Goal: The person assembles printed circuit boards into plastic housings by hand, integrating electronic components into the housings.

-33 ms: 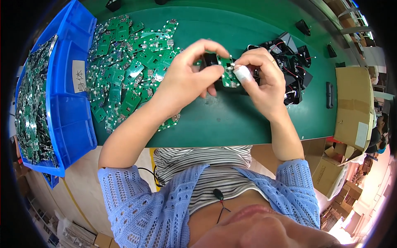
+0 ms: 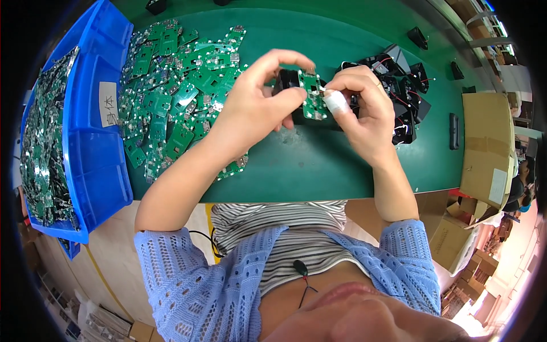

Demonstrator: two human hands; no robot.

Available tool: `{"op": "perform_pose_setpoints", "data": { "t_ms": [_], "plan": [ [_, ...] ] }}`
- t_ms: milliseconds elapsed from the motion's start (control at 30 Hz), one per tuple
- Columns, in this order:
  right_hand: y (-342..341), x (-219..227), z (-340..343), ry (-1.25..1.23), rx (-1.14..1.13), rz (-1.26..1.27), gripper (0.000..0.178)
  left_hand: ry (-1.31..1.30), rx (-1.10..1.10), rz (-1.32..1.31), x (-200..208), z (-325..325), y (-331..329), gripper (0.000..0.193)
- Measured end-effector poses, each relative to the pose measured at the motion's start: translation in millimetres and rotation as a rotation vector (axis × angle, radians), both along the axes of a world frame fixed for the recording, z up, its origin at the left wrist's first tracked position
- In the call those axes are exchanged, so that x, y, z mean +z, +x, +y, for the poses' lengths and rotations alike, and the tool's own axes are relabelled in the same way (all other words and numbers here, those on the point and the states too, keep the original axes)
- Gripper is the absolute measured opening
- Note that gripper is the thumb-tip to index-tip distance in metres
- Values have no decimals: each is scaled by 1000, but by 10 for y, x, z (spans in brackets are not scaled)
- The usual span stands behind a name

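Observation:
A green circuit board is held over the table, against a black plastic housing. My left hand is closed around the housing, its thumb on the board's left edge and its index finger reaching over the top. At the board's right edge my right hand is pinched, thumb and index finger together. A white wrap covers that thumb. A small whitish tip shows at the pinch, too small to name. More black material lies behind the right fingers, partly hidden.
Many loose circuit boards cover the table's left side. A blue bin full of boards stands at the far left. Several black housings with wires lie to the right, near a black bar and a cardboard box.
The circuit board has tilted so that more of its face shows. My left hand has shifted slightly up and left; my right hand has barely moved.

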State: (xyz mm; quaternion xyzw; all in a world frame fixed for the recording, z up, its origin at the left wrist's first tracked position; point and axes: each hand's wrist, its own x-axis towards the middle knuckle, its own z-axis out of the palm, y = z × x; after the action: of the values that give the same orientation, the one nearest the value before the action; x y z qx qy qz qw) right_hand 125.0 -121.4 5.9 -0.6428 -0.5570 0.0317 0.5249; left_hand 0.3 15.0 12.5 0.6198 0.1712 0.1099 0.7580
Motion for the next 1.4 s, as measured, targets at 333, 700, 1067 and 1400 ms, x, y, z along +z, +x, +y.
{"op": "perform_pose_setpoints", "data": {
  "t_ms": [333, 700, 1067, 1400],
  "plan": [
    [3, 73, 1, -39, 13, -458, 28, 727, 284, -198, -20, -87, -17, 32],
    [9, 57, -13, -18, 24, -563, 32, 902, 283, -179, 3, -155, -34, 36],
    [-32, 41, -18, -28, 10, -622, 34, 1043, 301, -217, -14, -190, -56, 39],
    [-8, 76, -36, -104, 57, -574, 35, 783, 241, -187, -48, -142, -36, 34]
  ]
}}
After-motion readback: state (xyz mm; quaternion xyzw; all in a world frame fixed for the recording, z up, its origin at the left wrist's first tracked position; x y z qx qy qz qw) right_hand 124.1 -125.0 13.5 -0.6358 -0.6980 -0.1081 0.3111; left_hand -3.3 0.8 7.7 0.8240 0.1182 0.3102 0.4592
